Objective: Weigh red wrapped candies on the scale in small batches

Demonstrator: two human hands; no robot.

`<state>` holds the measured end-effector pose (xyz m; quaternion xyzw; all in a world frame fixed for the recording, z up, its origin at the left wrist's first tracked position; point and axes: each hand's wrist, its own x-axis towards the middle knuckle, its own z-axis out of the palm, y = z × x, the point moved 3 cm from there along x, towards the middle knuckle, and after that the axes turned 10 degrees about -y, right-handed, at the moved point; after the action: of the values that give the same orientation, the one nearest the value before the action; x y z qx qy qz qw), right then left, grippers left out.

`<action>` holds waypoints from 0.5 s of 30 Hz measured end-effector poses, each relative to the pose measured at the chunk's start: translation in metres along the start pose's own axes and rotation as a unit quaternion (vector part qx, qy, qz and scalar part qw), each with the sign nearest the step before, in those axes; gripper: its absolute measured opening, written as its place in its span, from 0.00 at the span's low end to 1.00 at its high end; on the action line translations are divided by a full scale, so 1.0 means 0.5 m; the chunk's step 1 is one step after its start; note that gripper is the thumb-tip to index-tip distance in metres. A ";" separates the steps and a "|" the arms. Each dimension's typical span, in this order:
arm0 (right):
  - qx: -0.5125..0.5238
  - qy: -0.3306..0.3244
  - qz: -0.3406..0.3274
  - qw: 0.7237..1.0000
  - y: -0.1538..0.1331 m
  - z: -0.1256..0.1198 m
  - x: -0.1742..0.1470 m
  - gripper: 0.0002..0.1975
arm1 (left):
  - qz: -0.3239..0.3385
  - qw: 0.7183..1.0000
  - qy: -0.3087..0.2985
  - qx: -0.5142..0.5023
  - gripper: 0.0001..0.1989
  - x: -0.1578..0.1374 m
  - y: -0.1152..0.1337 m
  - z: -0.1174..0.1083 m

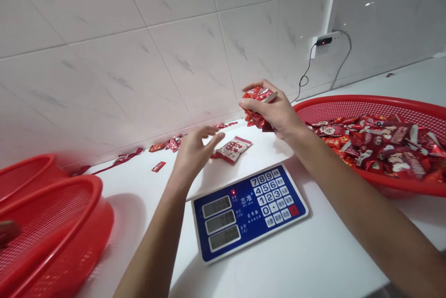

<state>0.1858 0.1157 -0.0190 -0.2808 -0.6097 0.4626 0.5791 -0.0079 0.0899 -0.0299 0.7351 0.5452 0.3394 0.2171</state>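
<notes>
My right hand [281, 111] is closed around a bunch of red candy packets [258, 94], raised above the right side of the white pan of a digital scale [249, 212]. On the pan lies a white-and-red packet [234, 149], with a bit of another red wrapper beside it. My left hand [193, 153] hovers over the left part of the pan, thumb and fingers apart, holding nothing that I can see. Its fingertips are close to the packet lying there. The scale's blue panel has number keys and three small displays.
A red mesh basket [369, 102] full of red packets stands at the right. Empty-looking red baskets [99, 195] overlap at the left; a blurred brownish shape [9, 233] shows there. Loose red packets [174, 142] lie along the tiled wall. A wall socket [324, 41] has a cable hanging down.
</notes>
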 end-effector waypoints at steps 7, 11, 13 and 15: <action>0.084 -0.119 0.005 0.989 -0.005 0.067 -0.030 0.19 | 0.144 0.988 0.027 -0.048 0.18 -0.042 0.080 -0.006; 0.122 -0.099 0.020 0.987 0.008 0.082 -0.035 0.18 | 0.148 0.987 0.049 0.034 0.21 -0.054 0.099 0.009; 0.122 -0.104 0.037 0.986 0.017 0.082 -0.033 0.18 | 0.132 0.989 0.042 0.057 0.17 -0.053 0.097 0.014; 0.112 -0.118 0.062 0.985 0.028 0.078 -0.031 0.18 | 0.114 0.990 0.029 0.076 0.13 -0.050 0.091 0.014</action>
<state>0.1479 0.0985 -0.0345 -0.1951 -0.5997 0.5931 0.5005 0.0228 0.0524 -0.0100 0.7964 0.4885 0.3407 0.1044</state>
